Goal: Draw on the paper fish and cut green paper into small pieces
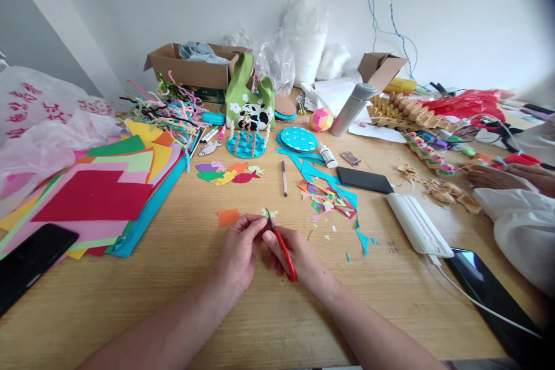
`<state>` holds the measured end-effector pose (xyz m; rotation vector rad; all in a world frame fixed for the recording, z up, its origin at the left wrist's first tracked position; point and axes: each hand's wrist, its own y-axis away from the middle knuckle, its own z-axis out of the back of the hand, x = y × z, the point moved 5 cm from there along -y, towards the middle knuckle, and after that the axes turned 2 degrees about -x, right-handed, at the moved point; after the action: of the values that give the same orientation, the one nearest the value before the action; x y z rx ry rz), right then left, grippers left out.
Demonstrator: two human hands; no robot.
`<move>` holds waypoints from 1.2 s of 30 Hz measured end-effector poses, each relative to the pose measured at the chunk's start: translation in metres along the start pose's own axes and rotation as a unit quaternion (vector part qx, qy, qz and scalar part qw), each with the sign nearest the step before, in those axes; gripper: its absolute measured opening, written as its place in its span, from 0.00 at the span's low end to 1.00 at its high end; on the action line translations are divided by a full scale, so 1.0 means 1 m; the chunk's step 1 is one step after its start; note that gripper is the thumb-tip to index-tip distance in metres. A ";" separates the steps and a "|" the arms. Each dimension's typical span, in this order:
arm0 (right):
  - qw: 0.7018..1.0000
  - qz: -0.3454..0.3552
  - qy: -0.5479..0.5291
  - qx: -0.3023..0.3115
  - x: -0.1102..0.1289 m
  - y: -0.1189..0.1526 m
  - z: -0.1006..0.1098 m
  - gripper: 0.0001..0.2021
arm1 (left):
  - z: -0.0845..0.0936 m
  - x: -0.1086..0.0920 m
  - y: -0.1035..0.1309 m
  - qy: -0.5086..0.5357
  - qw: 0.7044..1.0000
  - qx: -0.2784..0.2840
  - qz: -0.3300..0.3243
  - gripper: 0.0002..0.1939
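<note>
My right hand (288, 251) is closed round a pair of red-handled scissors (286, 257), whose dark blades point away from me. Between the fingertips of my left hand (243, 245) is a small pale green paper or felt piece (269, 214), right by the scissor tips; the fingers partly hide it. Just left of it an orange rectangle (228, 217) lies flat. Beyond my hands several coloured fish cutouts (229, 173) lie together, with a pen (284, 178) to their right. Colourful scraps (327, 199) are scattered on the right.
Stacked coloured sheets (95, 193) and a black phone (34, 260) occupy the left. Blue discs (298, 140), a glue bottle (328, 156) and a grey flask (353, 110) stand farther back. On the right are a white power bank (418, 225) with its cable and another person's hand (511, 178).
</note>
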<state>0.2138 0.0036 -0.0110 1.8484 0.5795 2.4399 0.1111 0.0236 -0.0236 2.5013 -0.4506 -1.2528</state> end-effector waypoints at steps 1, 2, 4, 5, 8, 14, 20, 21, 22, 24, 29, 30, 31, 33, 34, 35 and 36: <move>1.000 -0.001 -0.005 0.000 0.000 0.000 0.000 0.31 | 0.000 0.000 0.000 0.000 1.000 0.000 0.001 0.10; 1.000 -0.001 -0.008 0.000 0.000 0.000 0.000 0.31 | 0.000 0.000 0.000 0.000 1.000 0.000 0.002 0.10; 1.000 -0.002 -0.006 -0.004 0.000 0.000 0.000 0.30 | 0.000 0.001 0.000 0.001 1.000 0.002 0.005 0.11; 1.000 -0.002 -0.001 -0.006 0.000 0.000 0.000 0.29 | 0.000 0.001 0.000 0.001 1.000 0.004 0.006 0.10; 1.000 -0.002 0.010 -0.010 -0.001 0.000 0.000 0.28 | 0.000 0.000 0.000 0.002 1.000 0.003 0.001 0.10; 1.000 -0.011 -0.002 -0.009 -0.003 0.000 0.000 0.28 | 0.000 0.000 0.000 0.008 1.000 0.002 -0.001 0.09; 1.000 -0.005 -0.006 -0.010 -0.003 0.000 0.000 0.28 | -0.001 0.000 0.001 0.011 1.000 0.003 0.009 0.11; 1.000 -0.006 -0.008 -0.011 -0.003 0.000 0.000 0.28 | -0.001 0.001 0.001 0.012 1.000 0.001 0.011 0.11; 1.000 -0.005 -0.010 -0.011 -0.003 0.000 0.000 0.28 | -0.001 0.001 0.001 0.013 1.000 0.000 0.014 0.10; 1.000 -0.007 -0.016 -0.014 -0.003 -0.001 0.001 0.28 | -0.001 0.002 0.001 0.015 1.000 0.002 0.019 0.10; 0.999 -0.015 -0.031 -0.027 -0.002 -0.001 0.003 0.28 | 0.000 0.001 -0.001 0.015 1.000 -0.004 0.006 0.07; 0.999 -0.018 -0.035 -0.029 -0.002 -0.001 0.003 0.28 | 0.001 0.002 -0.002 0.013 1.000 -0.007 0.002 0.06; 0.999 -0.021 -0.038 -0.031 -0.001 0.000 0.003 0.27 | 0.001 0.002 -0.003 0.012 1.000 -0.008 -0.001 0.06; 0.998 -0.027 -0.041 -0.032 -0.002 0.000 0.003 0.27 | 0.001 0.002 -0.004 0.009 1.000 -0.008 -0.004 0.07; 0.998 -0.030 -0.040 -0.032 -0.003 0.000 0.003 0.28 | 0.002 0.002 -0.005 0.008 1.000 -0.008 -0.005 0.07; 0.998 -0.031 -0.039 -0.033 -0.004 -0.001 0.004 0.28 | 0.002 0.001 -0.005 0.006 1.000 -0.007 -0.007 0.08; 0.998 -0.030 -0.036 -0.031 -0.006 -0.001 0.004 0.28 | 0.002 0.000 -0.006 0.002 1.000 -0.005 -0.008 0.08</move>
<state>0.2190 0.0044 -0.0156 1.8578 0.5400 2.3149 0.1099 0.0292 -0.0272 2.5033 -0.4241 -1.2517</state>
